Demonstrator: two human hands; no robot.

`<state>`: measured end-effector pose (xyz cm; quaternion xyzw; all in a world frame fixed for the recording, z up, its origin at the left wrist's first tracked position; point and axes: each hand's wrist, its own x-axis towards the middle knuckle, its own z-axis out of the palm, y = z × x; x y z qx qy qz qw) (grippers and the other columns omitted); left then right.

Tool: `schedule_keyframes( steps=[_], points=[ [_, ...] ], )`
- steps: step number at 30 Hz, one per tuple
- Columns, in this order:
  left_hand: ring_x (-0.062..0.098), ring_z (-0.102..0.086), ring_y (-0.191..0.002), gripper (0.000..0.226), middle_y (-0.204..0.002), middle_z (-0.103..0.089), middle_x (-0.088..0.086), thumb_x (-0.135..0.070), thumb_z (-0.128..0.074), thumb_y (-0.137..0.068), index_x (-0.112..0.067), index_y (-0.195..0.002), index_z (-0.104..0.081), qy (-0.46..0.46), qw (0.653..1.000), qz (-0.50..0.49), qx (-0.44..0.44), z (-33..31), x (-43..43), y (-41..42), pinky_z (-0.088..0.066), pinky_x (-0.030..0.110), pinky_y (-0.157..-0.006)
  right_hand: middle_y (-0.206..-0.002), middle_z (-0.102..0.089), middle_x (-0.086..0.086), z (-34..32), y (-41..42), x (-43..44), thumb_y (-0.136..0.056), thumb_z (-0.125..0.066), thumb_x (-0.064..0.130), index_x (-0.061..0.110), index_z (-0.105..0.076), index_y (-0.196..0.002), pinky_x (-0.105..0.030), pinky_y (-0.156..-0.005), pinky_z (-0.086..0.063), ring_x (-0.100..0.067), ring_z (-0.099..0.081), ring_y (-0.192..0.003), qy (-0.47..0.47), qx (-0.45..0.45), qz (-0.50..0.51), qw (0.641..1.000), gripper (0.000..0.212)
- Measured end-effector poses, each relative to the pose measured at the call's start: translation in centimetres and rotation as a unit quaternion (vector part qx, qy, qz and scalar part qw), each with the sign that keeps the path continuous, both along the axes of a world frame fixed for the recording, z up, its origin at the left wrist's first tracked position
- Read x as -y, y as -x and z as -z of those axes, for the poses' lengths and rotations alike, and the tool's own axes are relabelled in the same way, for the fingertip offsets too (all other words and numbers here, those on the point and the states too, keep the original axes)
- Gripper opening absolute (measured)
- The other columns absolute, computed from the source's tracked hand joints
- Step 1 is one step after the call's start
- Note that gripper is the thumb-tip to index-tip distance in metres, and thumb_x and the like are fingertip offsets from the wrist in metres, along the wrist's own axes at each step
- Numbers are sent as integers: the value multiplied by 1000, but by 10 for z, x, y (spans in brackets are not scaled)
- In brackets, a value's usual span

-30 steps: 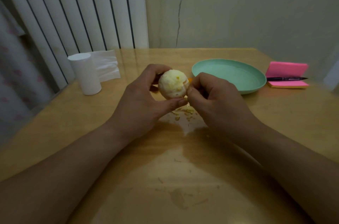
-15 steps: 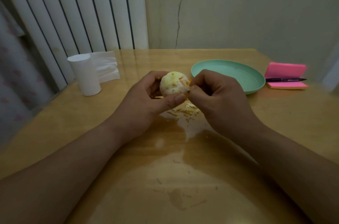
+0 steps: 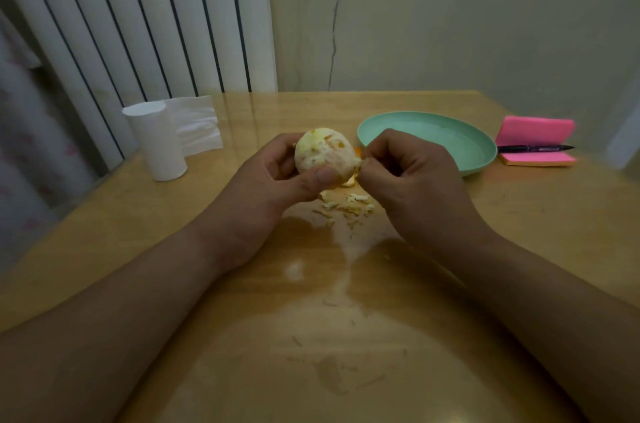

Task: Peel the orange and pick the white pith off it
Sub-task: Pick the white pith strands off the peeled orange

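The peeled orange (image 3: 323, 152) is pale with white pith and a few orange spots. My left hand (image 3: 277, 187) grips it above the table, thumb across its front and fingers behind. My right hand (image 3: 412, 180) is curled beside it, its thumb and forefinger pinching a bit of pith at the orange's right edge. Small scraps of picked pith (image 3: 346, 209) lie on the table just under the hands. Some orange peel shows behind the fruit, mostly hidden.
A mint-green plate (image 3: 481, 152) stands behind my right hand. Pink sticky notes (image 3: 535, 131) with a dark pen (image 3: 533, 147) lie at the far right. A white tissue roll (image 3: 157, 142) stands at the left. The wooden table (image 3: 346, 336) carries faint smears.
My left hand has turned the orange a little and its thumb now lies lower across the front. My right hand's pinch stays at the fruit's right edge.
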<state>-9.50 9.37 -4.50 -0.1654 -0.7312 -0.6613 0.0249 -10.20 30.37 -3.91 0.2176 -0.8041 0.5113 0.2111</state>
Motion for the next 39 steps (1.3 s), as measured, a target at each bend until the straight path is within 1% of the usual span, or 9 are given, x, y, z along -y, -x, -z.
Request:
schedule_keyframes(
  steps=[2, 5, 9, 14, 20, 23, 28, 34, 39],
  points=[
    [22, -68, -127, 60, -133, -74, 2, -38, -80, -90, -19, -142, -59, -25, 999, 13, 17, 2, 2, 4, -53, 44, -108, -67, -61, 5, 0, 2, -2, -92, -68, 21, 21, -68, -78, -21, -57, -43, -2, -50, -62, 3, 0, 11, 1000, 14],
    [26, -68, -128, 56, -136, -72, 9, -32, -71, -92, -13, -143, -59, -82, 995, 34, 49, 4, 4, 9, -56, 39, -103, -70, -64, 2, 2, 7, -4, -95, -67, 20, 23, -68, -78, -29, -60, -46, -7, -54, -65, -19, 12, 26, 999, 18],
    [25, -69, -122, 54, -137, -71, 14, -28, -68, -93, -8, -143, -60, -120, 989, 49, 77, 4, 6, 13, -58, 33, -96, -77, -68, 8, 10, 12, -5, -100, -64, 29, 28, -70, -92, -43, -71, -56, -9, -61, -73, -168, 47, 41, 984, 10],
    [30, -65, -132, 59, -141, -69, 14, -28, -70, -91, -8, -146, -58, -129, 985, 45, 104, 5, 7, 15, -56, 37, -103, -80, -66, 12, 7, 10, -4, -100, -67, 34, 31, -67, -96, -44, -71, -57, -8, -61, -74, -216, 29, 60, 974, 5],
    [28, -68, -126, 55, -137, -71, 13, -29, -69, -94, -12, -145, -59, -122, 987, 25, 98, 4, 3, 13, -56, 39, -103, -79, -65, 11, 3, 5, -1, -101, -65, 31, 29, -67, -95, -47, -71, -55, -10, -60, -75, -161, 3, 53, 986, 7],
    [29, -70, -125, 58, -131, -74, 11, -32, -72, -89, -13, -142, -60, -113, 989, 10, 98, 4, 2, 11, -56, 41, -106, -85, -64, 13, 0, 1, 2, -99, -67, 22, 27, -65, -102, -38, -72, -55, -9, -60, -80, -118, -28, 45, 992, 6],
    [28, -71, -123, 68, -128, -76, 7, -41, -86, -82, -18, -140, -60, -70, 995, 3, 70, 4, 3, 8, -52, 51, -112, -85, -67, 13, -1, -5, 6, -99, -73, 33, 25, -65, -102, -26, -70, -55, -7, -65, -83, -95, -29, 8, 995, 11],
    [15, -71, -121, 58, -129, -76, -2, -26, -81, -90, -25, -144, -60, 37, 999, -20, -5, 1, 4, 3, -56, 41, -108, -81, -67, 13, 1, 2, 1, -100, -73, 31, 22, -66, -101, -20, -66, -50, -8, -65, -80, -93, -44, 29, 994, 11],
    [12, -73, -114, 58, -123, -76, -4, -26, -85, -87, -28, -140, -61, 78, 994, -62, -50, 2, 3, 2, -60, 35, -101, -84, -68, 13, 3, 3, -1, -102, -68, 34, 24, -66, -103, -38, -70, -57, -8, -65, -79, -127, -76, 41, 988, 10]
  ],
)
